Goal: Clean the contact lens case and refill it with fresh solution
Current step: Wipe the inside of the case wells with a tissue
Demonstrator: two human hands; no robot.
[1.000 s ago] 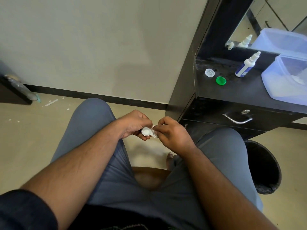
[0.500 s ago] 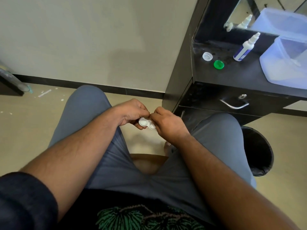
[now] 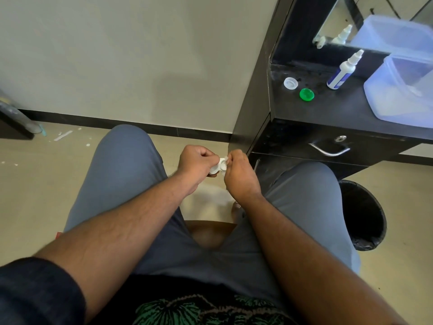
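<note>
From the head camera I look down at my two hands, which meet above the gap between my knees. My left hand [image 3: 195, 163] has the fingers curled around the white lens case [image 3: 218, 167] and holds it from the left side. My right hand [image 3: 239, 172] comes from the other side; its fingertips [image 3: 230, 158] pinch something small and white at the upper right end of the case, and I cannot tell if it is a piece of tissue or part of the case itself. So both hands are closed on the case, which sits between them, in the air, over the floor and not on the desk. Only a small part of the case shows, because my fingers cover most of it.

To the right stands a black desk [image 3: 328, 113] with a drawer and a metal handle [image 3: 329, 150]. On its top lie two caps, well apart from my hands: a white cap [image 3: 290, 83] and, just beside it, a green cap [image 3: 306, 94]. Farther right on the same top stands the solution bottle [image 3: 343, 71], upright and a little tilted in this view, with its nozzle up. Next to the bottle is a clear plastic tub [image 3: 398, 90]. Behind them a mirror [image 3: 339, 19] reflects the bottle and the tub. On the floor below the desk, near my right knee, is a black bin [image 3: 365, 216].
</note>
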